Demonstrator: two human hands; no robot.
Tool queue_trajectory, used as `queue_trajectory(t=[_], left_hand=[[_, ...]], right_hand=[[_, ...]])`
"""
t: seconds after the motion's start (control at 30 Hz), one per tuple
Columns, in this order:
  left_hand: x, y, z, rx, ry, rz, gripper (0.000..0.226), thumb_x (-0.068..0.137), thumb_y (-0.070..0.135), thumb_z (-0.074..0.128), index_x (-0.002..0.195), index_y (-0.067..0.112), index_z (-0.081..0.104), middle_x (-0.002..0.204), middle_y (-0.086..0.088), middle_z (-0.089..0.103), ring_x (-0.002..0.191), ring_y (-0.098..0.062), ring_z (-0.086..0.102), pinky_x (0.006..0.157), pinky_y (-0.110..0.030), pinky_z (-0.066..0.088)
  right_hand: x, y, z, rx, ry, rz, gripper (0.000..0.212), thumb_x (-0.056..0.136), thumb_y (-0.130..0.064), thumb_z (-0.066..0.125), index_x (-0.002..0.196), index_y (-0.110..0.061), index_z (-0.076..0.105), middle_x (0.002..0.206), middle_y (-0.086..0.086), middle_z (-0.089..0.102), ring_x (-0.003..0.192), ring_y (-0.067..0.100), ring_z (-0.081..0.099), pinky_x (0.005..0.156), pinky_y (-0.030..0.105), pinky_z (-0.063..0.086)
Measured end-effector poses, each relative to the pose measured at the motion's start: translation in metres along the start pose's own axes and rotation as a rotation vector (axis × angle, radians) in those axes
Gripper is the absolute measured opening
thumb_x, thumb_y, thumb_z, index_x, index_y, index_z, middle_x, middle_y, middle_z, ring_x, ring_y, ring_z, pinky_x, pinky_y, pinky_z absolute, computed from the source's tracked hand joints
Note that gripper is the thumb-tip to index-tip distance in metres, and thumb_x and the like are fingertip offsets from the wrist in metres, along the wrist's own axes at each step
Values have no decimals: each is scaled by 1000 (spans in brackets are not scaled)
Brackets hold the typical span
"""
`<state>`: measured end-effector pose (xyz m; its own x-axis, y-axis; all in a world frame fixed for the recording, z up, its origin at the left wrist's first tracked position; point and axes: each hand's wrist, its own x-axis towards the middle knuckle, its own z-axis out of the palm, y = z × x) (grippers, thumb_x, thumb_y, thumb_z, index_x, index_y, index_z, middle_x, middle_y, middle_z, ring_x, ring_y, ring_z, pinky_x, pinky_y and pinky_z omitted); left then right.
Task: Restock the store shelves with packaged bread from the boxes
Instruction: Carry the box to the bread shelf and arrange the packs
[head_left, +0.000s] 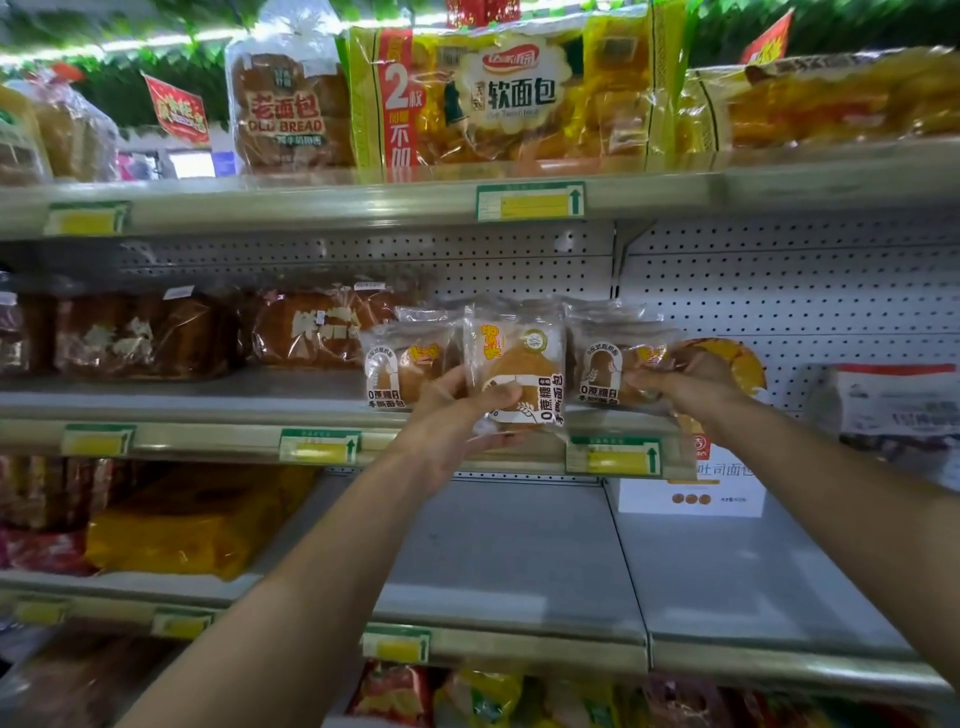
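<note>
Shop shelving, pegboard back. Frame centre: left hand (457, 415) grips bread packet (519, 364); right hand (680, 382) pinches neighbouring packet (613, 364). Likely light, squashy, slick film; hold edges.

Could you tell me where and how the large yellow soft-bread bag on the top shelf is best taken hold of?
I would grip the large yellow soft-bread bag by its two short ends, coming from the front with both hands. It stands upright and wide along the top shelf, with the Old Bread bag close on its left, so one hand would likely let it sag.
</note>
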<state>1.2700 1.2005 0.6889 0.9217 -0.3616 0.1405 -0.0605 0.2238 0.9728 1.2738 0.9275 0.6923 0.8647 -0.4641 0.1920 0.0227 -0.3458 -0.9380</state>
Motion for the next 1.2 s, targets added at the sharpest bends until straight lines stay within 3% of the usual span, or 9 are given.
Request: queue_trajectory(t=[0.17,0.37,0.6,0.73,0.83,0.9,1.07,1.13,1.2], left_hand=[[6,6,6,137,-82,62,38,86,9,72,122,17,64,111,-6,74,98,-24,73,81,-39,60],[23,20,21,267,-52,111,45,78,5,79,118,1,58,109,-13,72,94,-27,73,81,-53,59],[47,38,42,431,-92,182,35,80,9,79,110,0,65,98,-11,75,80,-26,68,67,-34,56],[61,50,62,653,-142,221,24,81,9,77,103,8,68,97,0,73,75,-12,67,58,-14,51],[71,49,69,811,-186,230,25,81,10,78,105,13,70,103,5,70,81,-9,67,68,-18,54],[74,44,72,845,-215,211,25,83,7,75,108,12,70,100,5,67,78,-14,68,62,-23,57],[80,29,75,997,-213,283,28,88,15,72,115,14,69,117,-1,68,81,-12,66,65,-20,54],[82,26,76,1060,-186,322,33,88,18,72,120,14,67,123,-2,67,89,-11,63,78,-22,50],[81,26,77,1158,-147,402,35,87,20,73,121,15,66,126,-3,65,103,-16,62,92,-30,49]], right_hand=[[1,0,-3,-5,21,-20,47,77,-18,82,111,-9,52,87,2,62,74,11,57,75,31,48],[6,1,-14,-35,81,-9,56,76,-36,81,119,-13,54,111,5,61,105,25,59,91,40,50],[2,-3,-27,92,247,-141,45,89,-32,67,126,-12,53,113,3,59,107,24,58,94,52,51],[0,-4,-30,117,216,-178,22,94,-21,60,112,-10,64,109,6,65,107,25,60,95,43,51],[-3,-3,-33,155,189,-166,21,99,-27,52,107,-12,65,102,6,67,94,20,61,89,42,50],[-8,-2,-34,187,149,-151,30,101,-36,47,110,-13,63,96,1,66,87,15,60,81,37,49],[-8,12,-34,160,59,-163,41,95,-49,53,121,-19,61,112,3,68,100,20,65,78,35,51],[-8,13,-31,122,60,-195,42,93,-46,58,125,-19,59,112,4,68,99,20,66,75,33,51],[-7,12,-28,98,103,-226,39,95,-41,57,124,-16,59,113,5,66,99,20,65,83,36,53]])
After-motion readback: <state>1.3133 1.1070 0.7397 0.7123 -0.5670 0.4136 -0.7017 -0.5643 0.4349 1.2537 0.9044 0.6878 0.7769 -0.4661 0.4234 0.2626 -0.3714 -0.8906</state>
